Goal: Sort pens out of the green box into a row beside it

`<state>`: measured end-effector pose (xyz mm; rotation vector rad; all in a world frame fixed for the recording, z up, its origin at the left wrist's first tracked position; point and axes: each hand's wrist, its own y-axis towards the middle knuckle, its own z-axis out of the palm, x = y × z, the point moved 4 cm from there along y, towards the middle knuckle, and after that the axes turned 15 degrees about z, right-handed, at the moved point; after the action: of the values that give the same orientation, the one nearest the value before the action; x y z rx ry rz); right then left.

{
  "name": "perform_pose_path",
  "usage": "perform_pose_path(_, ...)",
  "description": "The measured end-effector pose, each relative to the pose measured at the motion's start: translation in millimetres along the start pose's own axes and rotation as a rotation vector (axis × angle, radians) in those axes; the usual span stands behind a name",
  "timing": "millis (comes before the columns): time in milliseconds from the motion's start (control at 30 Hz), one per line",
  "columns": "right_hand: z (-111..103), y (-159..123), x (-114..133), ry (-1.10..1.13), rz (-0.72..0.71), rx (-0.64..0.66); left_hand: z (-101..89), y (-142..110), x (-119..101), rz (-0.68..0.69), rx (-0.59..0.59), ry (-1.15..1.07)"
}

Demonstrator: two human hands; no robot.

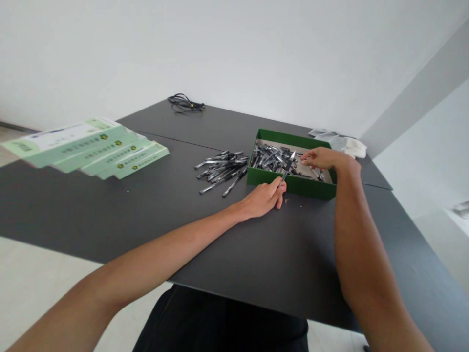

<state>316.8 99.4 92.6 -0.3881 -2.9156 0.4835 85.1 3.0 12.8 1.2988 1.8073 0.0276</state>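
A green box holding several pens stands on the dark table. My left hand rests on the table just in front of the box, fingers closed round one pen that slants up over the box's front wall. My right hand reaches into the box from the right, fingers curled over the pens there; what they pinch, if anything, is hidden. A loose pile of pens lies on the table left of the box.
A fanned stack of pale green flat cartons lies at the table's left. A coiled black cable sits at the far edge. White crumpled material lies behind the box. A white wall stands beyond.
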Motion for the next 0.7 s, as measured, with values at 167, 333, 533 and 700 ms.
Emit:
perform_pose_path(167, 20.6, 22.1, -4.2, 0.012, -0.003, -0.004, 0.9, 0.4, 2.1, 0.017, 0.009, 0.026)
perform_pose_path(333, 34.4, 35.3, -19.7, 0.042, 0.098, 0.059, 1.4, -0.2, 2.3, 0.033, 0.009, 0.023)
perform_pose_path(533, 40.1, 37.4, -20.6, 0.084, 0.101, 0.129, 1.8, -0.4, 3.0, 0.022, 0.006, 0.036)
perform_pose_path(700, 48.6, 45.8, -19.4, 0.047, 0.074, 0.191, 2.7, 0.2, 3.9, 0.032, 0.011, 0.042)
